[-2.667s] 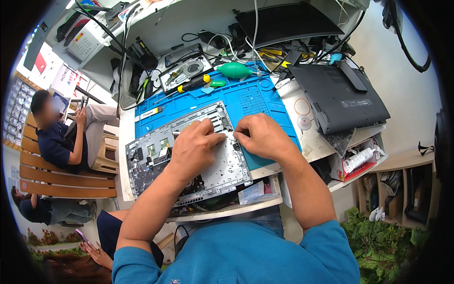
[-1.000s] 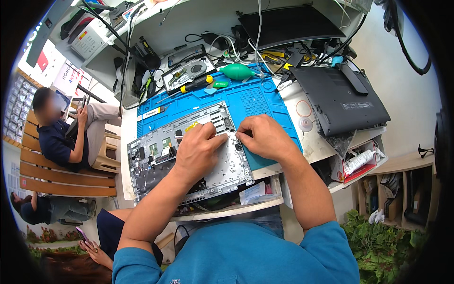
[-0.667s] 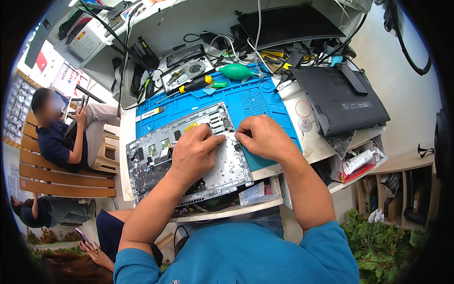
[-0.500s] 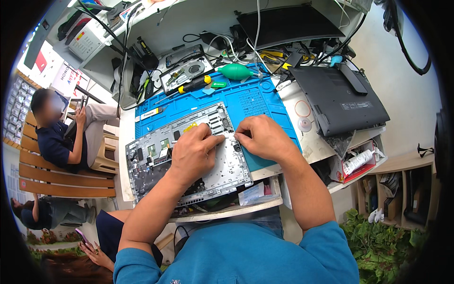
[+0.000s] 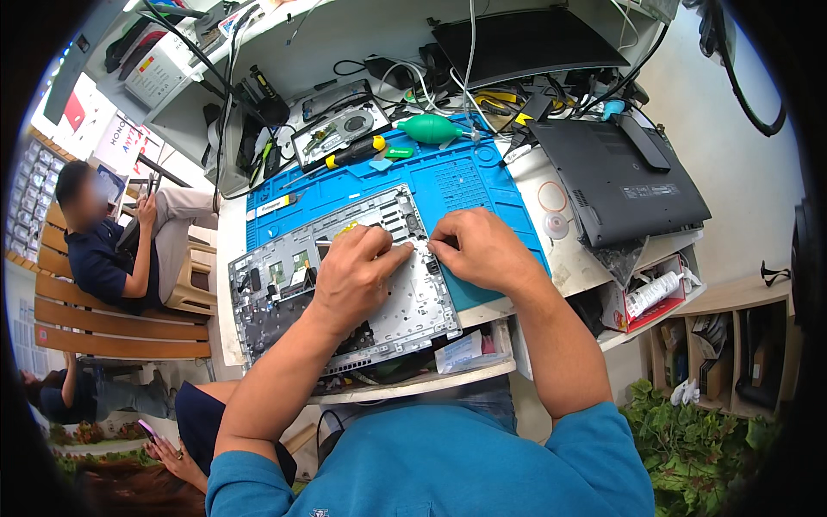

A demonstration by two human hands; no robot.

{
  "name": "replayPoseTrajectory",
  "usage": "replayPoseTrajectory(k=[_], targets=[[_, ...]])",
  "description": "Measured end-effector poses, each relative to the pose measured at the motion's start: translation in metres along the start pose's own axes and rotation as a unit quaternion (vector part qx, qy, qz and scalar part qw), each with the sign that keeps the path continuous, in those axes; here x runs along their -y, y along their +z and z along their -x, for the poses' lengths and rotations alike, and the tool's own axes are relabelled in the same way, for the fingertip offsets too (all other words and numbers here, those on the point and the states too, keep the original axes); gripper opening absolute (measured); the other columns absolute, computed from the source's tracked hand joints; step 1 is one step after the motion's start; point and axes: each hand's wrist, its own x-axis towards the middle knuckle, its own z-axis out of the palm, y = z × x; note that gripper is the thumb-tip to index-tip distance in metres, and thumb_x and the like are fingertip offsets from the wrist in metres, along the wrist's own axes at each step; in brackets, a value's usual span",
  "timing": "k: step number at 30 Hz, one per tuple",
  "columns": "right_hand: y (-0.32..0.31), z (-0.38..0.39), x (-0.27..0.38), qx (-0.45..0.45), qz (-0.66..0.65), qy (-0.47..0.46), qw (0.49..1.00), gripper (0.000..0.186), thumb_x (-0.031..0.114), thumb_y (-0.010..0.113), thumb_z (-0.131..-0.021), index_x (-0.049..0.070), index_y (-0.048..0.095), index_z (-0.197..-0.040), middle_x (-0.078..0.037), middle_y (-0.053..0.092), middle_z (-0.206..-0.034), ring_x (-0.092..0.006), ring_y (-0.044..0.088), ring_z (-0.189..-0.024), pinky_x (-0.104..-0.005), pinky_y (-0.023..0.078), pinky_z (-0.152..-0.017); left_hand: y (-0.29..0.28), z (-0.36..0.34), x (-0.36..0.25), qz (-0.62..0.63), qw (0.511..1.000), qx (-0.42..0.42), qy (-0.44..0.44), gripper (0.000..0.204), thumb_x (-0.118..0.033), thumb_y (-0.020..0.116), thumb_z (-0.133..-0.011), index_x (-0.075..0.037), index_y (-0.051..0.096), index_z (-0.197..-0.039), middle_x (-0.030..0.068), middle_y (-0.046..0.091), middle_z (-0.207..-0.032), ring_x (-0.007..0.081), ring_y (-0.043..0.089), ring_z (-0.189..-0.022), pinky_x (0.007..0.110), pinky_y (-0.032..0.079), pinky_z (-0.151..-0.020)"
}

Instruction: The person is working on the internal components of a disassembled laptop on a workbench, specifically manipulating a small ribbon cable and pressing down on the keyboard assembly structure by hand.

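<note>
A silver-and-black laptop chassis (image 5: 269,302) lies on the blue silicone mat (image 5: 475,185), its inner side up. My left hand (image 5: 355,271) rests over its right half, fingers curled and index fingertip pressed near the right edge. My right hand (image 5: 474,250) pinches at that edge beside the left index finger. What either hand holds is too small or hidden to make out. Some yellow material (image 5: 346,227) shows just above my left hand. A yellow-and-black screwdriver (image 5: 353,153), a green air blower (image 5: 426,128) and a green card (image 5: 398,152) lie toward the back of the mat.
A dark laptop (image 5: 616,181) sits at the right; an opened device (image 5: 340,129), cables and tools crowd the back. Below the right edge is a red-and-white box (image 5: 616,306). A person (image 5: 112,258) sits on a bench at left; another person's hand with a phone (image 5: 172,457) is at lower left.
Both hands stay at the chassis's right edge, with only slight shifts of the left fingers. The person standing or seated at the far left has shifted slightly.
</note>
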Motion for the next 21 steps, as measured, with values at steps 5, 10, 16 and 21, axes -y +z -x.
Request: replayPoseTrajectory(k=[5, 10, 16, 21], targets=[[0.000, 0.000, -0.001, -0.001, -0.005, 0.003, 1.000, 0.019, 0.016, 0.075, -0.099, 0.000, 0.084, -0.098, -0.024, 0.081, -0.092, -0.0443, 0.078, -0.090, -0.0532, 0.061, -0.086, -0.001, -0.002, 0.002, 0.054, 0.998, 0.016, -0.040, 0.037, 0.001, 0.080, -0.079, -0.014, 0.088, -0.111, 0.0044, 0.063, -0.096, 0.0262, 0.067, -0.087, 0.042, 0.056, -0.079], [-0.001, 0.000, 0.001, -0.001, 0.000, 0.004, 1.000, 0.019, 0.016, 0.076, -0.099, 0.000, 0.084, -0.098, -0.024, 0.081, -0.092, -0.0445, 0.078, -0.090, -0.0534, 0.061, -0.086, 0.000, -0.003, 0.006, 0.063, 0.997, 0.017, -0.034, 0.038, 0.000, 0.082, -0.077, -0.015, 0.088, -0.111, 0.0046, 0.063, -0.096, 0.0264, 0.068, -0.088, 0.042, 0.057, -0.078], [0.001, -0.001, 0.000, -0.001, -0.006, 0.003, 1.000, 0.019, 0.016, 0.076, -0.099, -0.001, 0.084, -0.099, -0.024, 0.081, -0.092, -0.0449, 0.079, -0.090, -0.0538, 0.061, -0.086, -0.003, -0.007, 0.012, 0.043, 0.998, -0.032, 0.042, 0.042, 0.000, 0.083, -0.076, -0.018, 0.088, -0.113, 0.0048, 0.065, -0.096, 0.0259, 0.070, -0.088, 0.042, 0.059, -0.076], [0.001, 0.000, -0.001, -0.007, 0.005, -0.003, 1.000, 0.019, 0.016, 0.077, -0.098, -0.001, 0.084, -0.100, -0.024, 0.081, -0.094, -0.0433, 0.079, -0.089, -0.0516, 0.061, -0.084, -0.008, -0.012, 0.011, 0.082, 0.995, 0.001, -0.059, 0.035, -0.003, 0.083, -0.080, -0.019, 0.088, -0.111, 0.0042, 0.066, -0.096, 0.0258, 0.071, -0.086, 0.041, 0.059, -0.073]])
